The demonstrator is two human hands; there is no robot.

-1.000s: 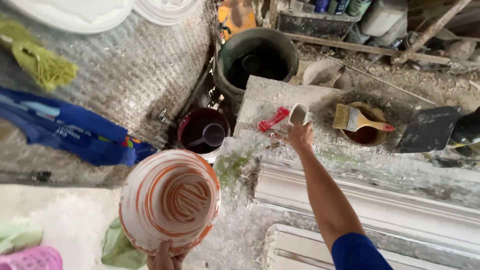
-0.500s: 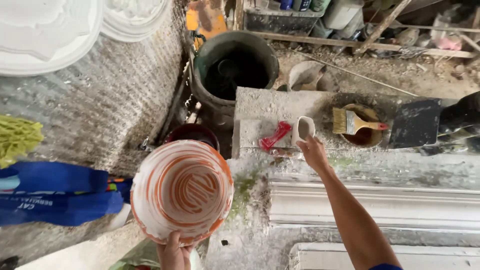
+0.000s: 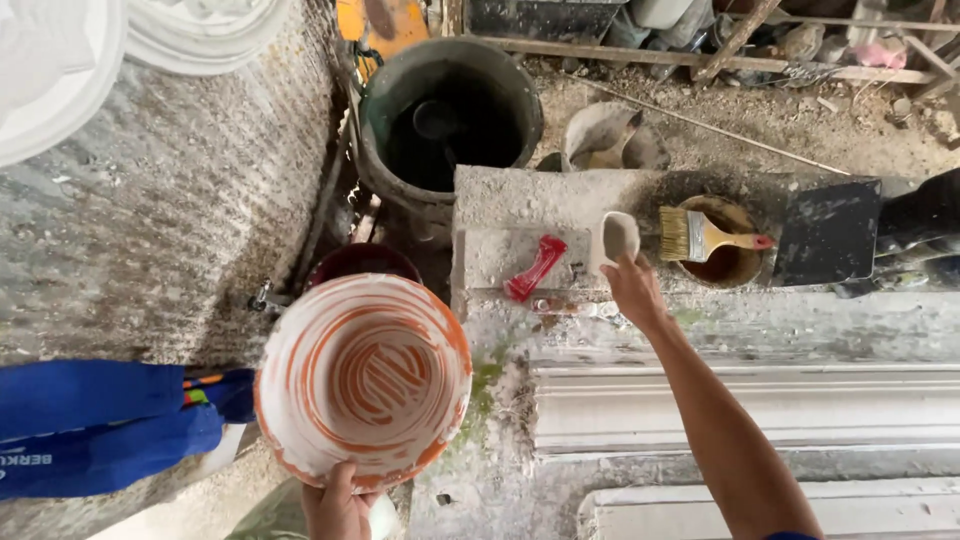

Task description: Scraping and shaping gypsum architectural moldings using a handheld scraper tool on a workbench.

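My left hand (image 3: 335, 505) grips the near rim of an orange plastic bowl (image 3: 363, 378) smeared with white plaster, held up in front of me. My right hand (image 3: 632, 290) reaches forward and holds a small grey-white cup (image 3: 619, 238) over a concrete block (image 3: 520, 215). A red-handled tool (image 3: 535, 268) lies on the block just left of the cup. A flat paintbrush (image 3: 705, 236) rests across a small brown tin (image 3: 728, 262) to the right of the cup.
A large dark bucket (image 3: 448, 120) with dark liquid stands behind the block. A dark red pail (image 3: 365, 262) sits under the bowl. White plaster mouldings (image 3: 750, 405) lie at lower right. Blue cloth (image 3: 100, 425) is at left, white moulds (image 3: 60, 70) at top left.
The view has shifted, so the bowl and blue cloth sit lower and further left. My right hand keeps the cup over the concrete block, near the brush.
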